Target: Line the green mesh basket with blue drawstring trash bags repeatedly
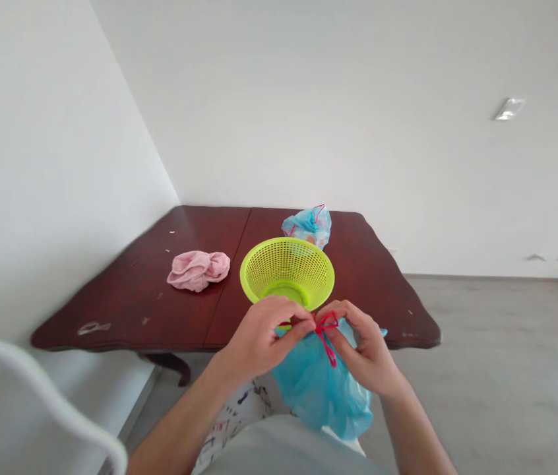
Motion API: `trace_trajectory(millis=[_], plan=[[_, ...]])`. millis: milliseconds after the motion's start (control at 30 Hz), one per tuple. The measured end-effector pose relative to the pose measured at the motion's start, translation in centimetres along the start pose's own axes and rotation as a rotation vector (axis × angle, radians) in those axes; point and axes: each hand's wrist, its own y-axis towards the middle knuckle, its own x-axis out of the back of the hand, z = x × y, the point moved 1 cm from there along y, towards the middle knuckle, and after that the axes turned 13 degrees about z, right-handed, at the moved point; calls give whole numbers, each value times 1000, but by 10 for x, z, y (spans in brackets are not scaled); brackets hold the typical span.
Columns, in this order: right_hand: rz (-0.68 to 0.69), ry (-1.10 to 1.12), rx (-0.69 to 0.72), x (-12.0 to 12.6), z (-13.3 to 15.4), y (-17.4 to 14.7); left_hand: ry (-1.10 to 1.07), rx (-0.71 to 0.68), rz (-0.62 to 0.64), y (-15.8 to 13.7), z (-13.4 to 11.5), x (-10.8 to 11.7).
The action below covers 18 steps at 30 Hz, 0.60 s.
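A light blue plastic bag with a red drawstring hangs in front of my body at the table's near edge. My left hand is closed, pinching the drawstring at the bag's gathered top. On the other side my right hand pinches the same red drawstring, which forms loops between the hands. Just beyond them stands a yellow-green perforated plastic basket; its inside shows no contents. What the bag holds is hidden.
The dark red wooden table meets the wall at the back left. A crumpled pink cloth lies left of the basket. Behind the basket sits another blue bag with red drawstrings. A blurred white curved object is at the lower left.
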Motion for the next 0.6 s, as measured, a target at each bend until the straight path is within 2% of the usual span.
trace_trajectory(millis=[67,167,333,400,500,600], plan=[[6,11,-1,-1,0,0,26,15,4,0,3,0],[-25,33,15,-1,-1,0,56,57,-66,-3,8,2],[-211,19,24,5,-5,-2,-28,162,-343,-14,24,14],[-245,10,18,6,-7,-3,-96,187,-423,-17,31,16],[-249,48,4,1,-11,-5,-216,203,-445,-17,35,14],[-215,150,-25,-6,-12,-7,-355,173,-390,-17,32,8]])
